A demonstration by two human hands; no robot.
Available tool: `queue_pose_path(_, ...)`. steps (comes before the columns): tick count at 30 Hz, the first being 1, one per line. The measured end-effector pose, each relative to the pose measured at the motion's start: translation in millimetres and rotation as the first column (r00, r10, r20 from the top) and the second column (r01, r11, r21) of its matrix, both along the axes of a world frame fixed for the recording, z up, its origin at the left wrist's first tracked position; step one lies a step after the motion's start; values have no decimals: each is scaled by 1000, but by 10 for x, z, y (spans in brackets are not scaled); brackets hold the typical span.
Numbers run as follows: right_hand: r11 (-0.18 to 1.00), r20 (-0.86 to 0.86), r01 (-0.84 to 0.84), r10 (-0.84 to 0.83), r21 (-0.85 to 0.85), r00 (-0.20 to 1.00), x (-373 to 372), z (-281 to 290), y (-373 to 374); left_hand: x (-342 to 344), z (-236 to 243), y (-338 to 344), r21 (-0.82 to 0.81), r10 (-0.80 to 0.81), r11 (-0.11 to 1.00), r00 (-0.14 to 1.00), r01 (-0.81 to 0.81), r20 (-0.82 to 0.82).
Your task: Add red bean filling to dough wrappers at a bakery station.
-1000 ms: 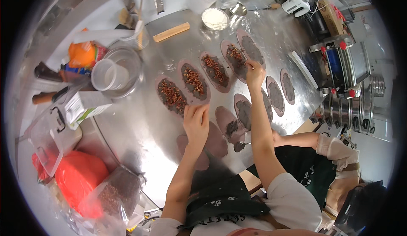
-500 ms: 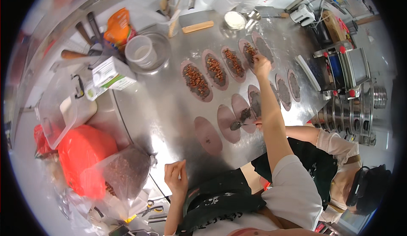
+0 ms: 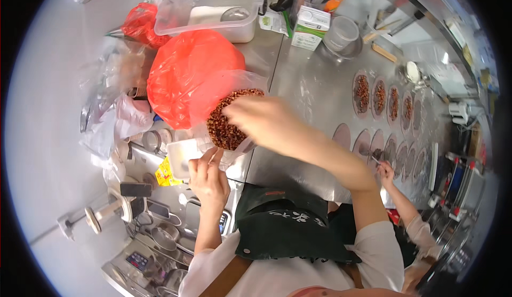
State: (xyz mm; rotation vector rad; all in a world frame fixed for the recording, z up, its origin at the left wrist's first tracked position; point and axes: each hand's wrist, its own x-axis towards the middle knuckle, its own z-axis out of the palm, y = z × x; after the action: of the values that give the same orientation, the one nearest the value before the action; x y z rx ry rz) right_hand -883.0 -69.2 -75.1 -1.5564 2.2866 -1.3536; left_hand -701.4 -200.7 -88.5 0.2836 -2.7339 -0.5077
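A clear plastic bag (image 3: 248,78) gapes open, full of chopped reddish-brown nuts (image 3: 221,129). My right hand (image 3: 258,120) is over the nuts at the bag's mouth; its fingers are smeared by motion, so their grip cannot be told. At the near rim of the bag, my left hand (image 3: 209,175) pinches the plastic, beside a small white tray (image 3: 184,155). To the right on the steel table lie several pink oval pieces (image 3: 342,138). Some bear grey paste, and several in the far row carry nuts (image 3: 361,95) on top.
A red plastic bag (image 3: 194,67) bulges behind the nuts. Beyond it stands a clear bin (image 3: 208,3), with a white carton (image 3: 310,27) and a plastic tub (image 3: 342,33) farther right. A co-worker's hand (image 3: 385,173) holds a small spatula at the near ovals.
My view has swung left. My right hand has gone from a far-row oval to the bag of nuts, and my left hand has come to the bag's rim, which is now open.
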Motion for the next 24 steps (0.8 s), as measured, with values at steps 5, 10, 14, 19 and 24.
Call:
queue_pose_path(5, 615, -300, 138, 169, 777, 939, 482, -585, -1000, 131, -267, -208, 21, -139, 989, 979, 144, -151)
queue_pose_path(10, 701, -297, 229, -26, 675, 955, 599, -954, -1080, 165, -371, -230, 82, -160, 980, 966, 180, -201)
queue_pose_path(14, 761, -355, 281, -71, 585, 932, 628, -1073, -914, 117, -452, -214, 105, -184, 971, 950, 216, -253)
queue_pose_path(19, 800, -372, 291, -91, 525, 924, 597, -1096, -899, 57, -438, -165, 52, -242, 961, 922, 270, -302)
queue_pose_path(24, 840, -390, 355, -189, 411, 901, 621, -1311, -901, 46, -478, -140, 52, -262, 955, 915, 291, -307)
